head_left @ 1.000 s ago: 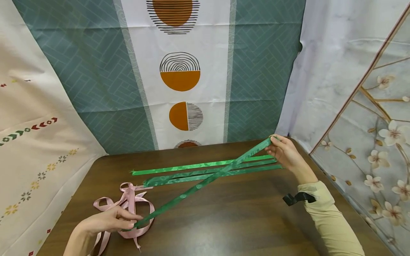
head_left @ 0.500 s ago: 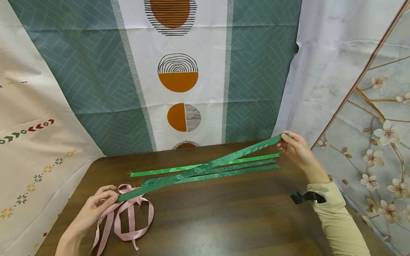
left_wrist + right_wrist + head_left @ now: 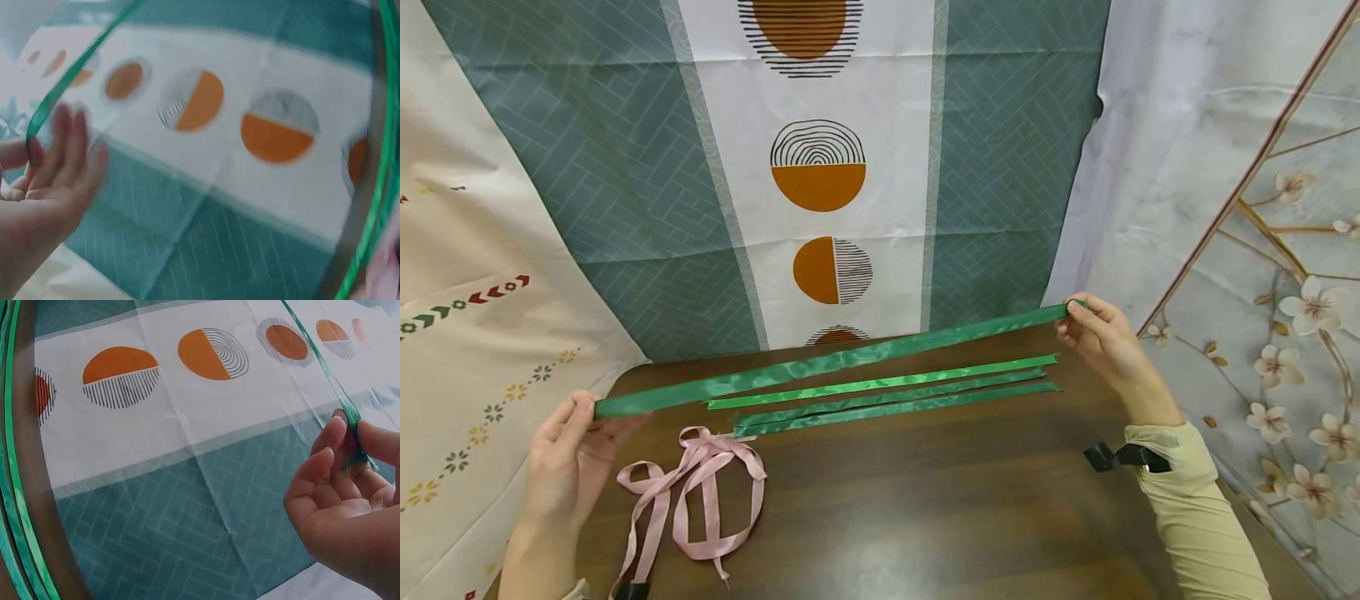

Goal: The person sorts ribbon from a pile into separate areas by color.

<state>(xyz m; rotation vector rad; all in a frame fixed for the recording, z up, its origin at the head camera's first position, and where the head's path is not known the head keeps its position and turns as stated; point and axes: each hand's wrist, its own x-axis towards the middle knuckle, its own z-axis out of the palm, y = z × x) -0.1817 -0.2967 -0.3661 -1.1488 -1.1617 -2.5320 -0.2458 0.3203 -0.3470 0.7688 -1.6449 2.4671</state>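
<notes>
A dark green ribbon (image 3: 842,359) is stretched between my two hands above the far part of the table. My left hand (image 3: 568,446) pinches its left end between thumb and index finger; the left wrist view shows the other fingers extended and blurred. At the upper right, my right hand (image 3: 1105,350) pinches the opposite end, and a short tail of ribbon (image 3: 359,453) hangs past the thumb. Below the held ribbon lie a bright green ribbon (image 3: 880,383) and two darker green ribbons (image 3: 895,402), roughly parallel on the table.
A looped pink ribbon (image 3: 715,546) lies on the brown table (image 3: 910,500) near my left forearm. Patterned curtains (image 3: 1015,167) hang behind the far edge and on both sides. A black strap (image 3: 1127,457) is at my right wrist.
My left hand has risen and moved left and away, carrying its ribbon end from above the pink ribbon. My right hand has shifted slightly right and up. The held ribbon lies flatter across the view.
</notes>
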